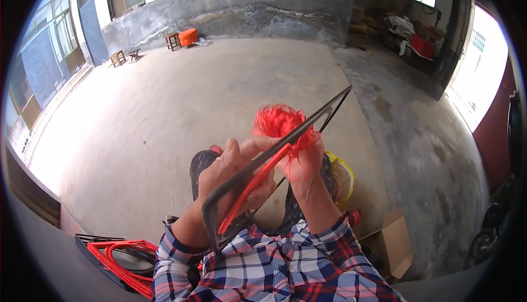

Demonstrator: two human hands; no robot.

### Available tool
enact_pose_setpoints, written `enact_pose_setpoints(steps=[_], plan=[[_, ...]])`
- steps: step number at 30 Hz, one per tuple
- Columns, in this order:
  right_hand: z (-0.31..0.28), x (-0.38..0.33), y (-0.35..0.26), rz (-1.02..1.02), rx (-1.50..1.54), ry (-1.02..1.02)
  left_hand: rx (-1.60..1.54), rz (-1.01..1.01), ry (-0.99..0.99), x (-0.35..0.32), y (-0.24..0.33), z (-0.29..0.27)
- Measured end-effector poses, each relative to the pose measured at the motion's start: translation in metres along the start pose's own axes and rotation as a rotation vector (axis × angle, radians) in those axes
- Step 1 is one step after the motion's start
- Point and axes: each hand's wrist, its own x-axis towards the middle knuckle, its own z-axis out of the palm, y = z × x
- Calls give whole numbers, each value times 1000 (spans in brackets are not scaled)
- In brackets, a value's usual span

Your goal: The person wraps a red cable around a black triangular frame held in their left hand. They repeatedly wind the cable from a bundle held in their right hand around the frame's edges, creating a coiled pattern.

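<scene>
A long, narrow dark frame (253, 166) with bent corners slants across my lap, its far corner raised to the right. Red cord (253, 184) covers part of one of its sides. My left hand (233, 170) is closed around the frame, thumb raised; the frame hides some of its fingers. Close by on the right, my right hand (306, 162) is closed on a loose bundle of red cord (280, 121), which bulges out beyond the fingers against the frame. Exactly how the strand runs between bundle and frame cannot be made out.
Several black and red frames (123, 255) lie in a pile at my left. An open cardboard box (396, 244) and a yellow-rimmed container (345, 175) stand at my right. Across the concrete floor (164, 99) are small wooden stools (173, 41) and an orange bucket (188, 37).
</scene>
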Motion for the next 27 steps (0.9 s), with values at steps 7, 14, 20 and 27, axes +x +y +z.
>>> enact_pose_setpoints(steps=[7,14,20,27], plan=[[27,-27,-21,-49,200,-525,81,0,235,-11,17,-6],[15,-53,-14,82,-208,-667,108,32,217,-13,20,-21],[5,-56,-12,-6,-196,-584,90,107,273,-16,15,-48],[-46,-28,-68,-172,-167,-146,101,237,332,-38,30,-90]])
